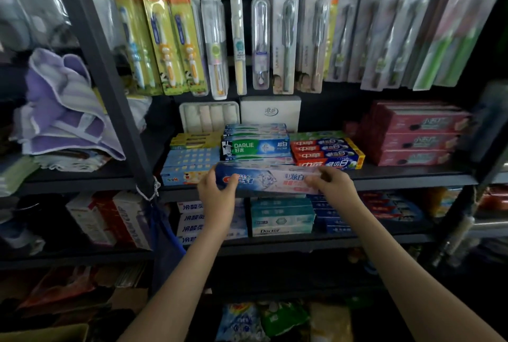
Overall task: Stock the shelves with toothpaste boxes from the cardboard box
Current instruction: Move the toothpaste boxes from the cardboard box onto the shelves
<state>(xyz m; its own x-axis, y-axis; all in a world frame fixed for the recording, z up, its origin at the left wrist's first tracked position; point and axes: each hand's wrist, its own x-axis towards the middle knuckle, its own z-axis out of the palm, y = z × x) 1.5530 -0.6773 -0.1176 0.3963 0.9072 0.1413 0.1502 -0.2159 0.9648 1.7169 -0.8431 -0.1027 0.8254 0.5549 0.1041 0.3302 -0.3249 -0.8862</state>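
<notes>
**Fingers (233, 179) of both hands grip a long blue, white and pink cardboard toothpaste box (270, 179)**

Left hand (217, 192) curls round the box's left end, thumb on its front; right hand (335, 185) pinches the right end. The toothpaste box is held level at the front edge of the dark metal shelf (406, 178), just before green-and-white Darlie cartons (255, 146) and beside stacked red-and-blue cartons (327, 154).

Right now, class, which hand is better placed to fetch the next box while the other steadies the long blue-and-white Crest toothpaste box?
Left hand, probably: the brown cardboard box shows at lower left, on its side. The right hand grips the other end of the Crest box.
</notes>
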